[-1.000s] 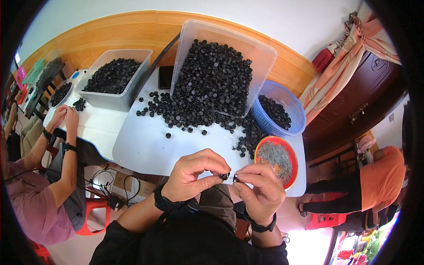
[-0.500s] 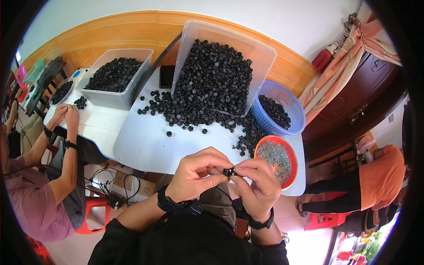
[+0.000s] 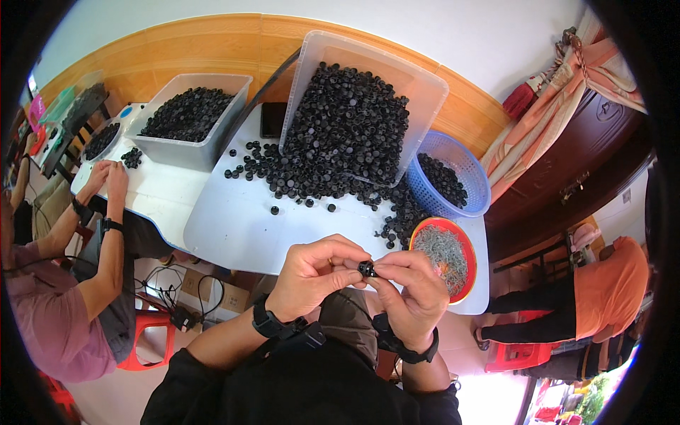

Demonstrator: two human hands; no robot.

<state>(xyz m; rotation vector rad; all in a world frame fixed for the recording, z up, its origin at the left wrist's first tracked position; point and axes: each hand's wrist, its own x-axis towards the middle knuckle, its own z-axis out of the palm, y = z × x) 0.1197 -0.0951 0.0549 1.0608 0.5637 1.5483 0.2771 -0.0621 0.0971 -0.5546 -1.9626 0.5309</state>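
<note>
My left hand (image 3: 316, 275) pinches a small round black plastic part (image 3: 366, 268) between thumb and fingertips. From the other side, my right hand (image 3: 411, 287) has its thumb and forefinger closed on the same part. Fingertips cover much of it, so I cannot tell whether it is one piece or two. Just beyond my right hand, a red bowl (image 3: 473, 273) holds a heap of thin silvery metal pieces (image 3: 440, 256). Loose black parts (image 3: 312, 185) spread over the white table (image 3: 241, 234) ahead of my hands, spilling from a tilted clear bin (image 3: 425, 95).
Beside the bowl stands a blue perforated basket (image 3: 464, 159) with black parts inside. A dark phone-like slab (image 3: 273, 120) lies behind the heap. Left, a co-worker's hands (image 3: 106, 177) work near another clear bin (image 3: 195, 152). At right is a person in an orange top (image 3: 609, 287).
The black part has turned slightly between my fingertips, and my right fingers have shifted a little around it. The whole view has moved slightly.
</note>
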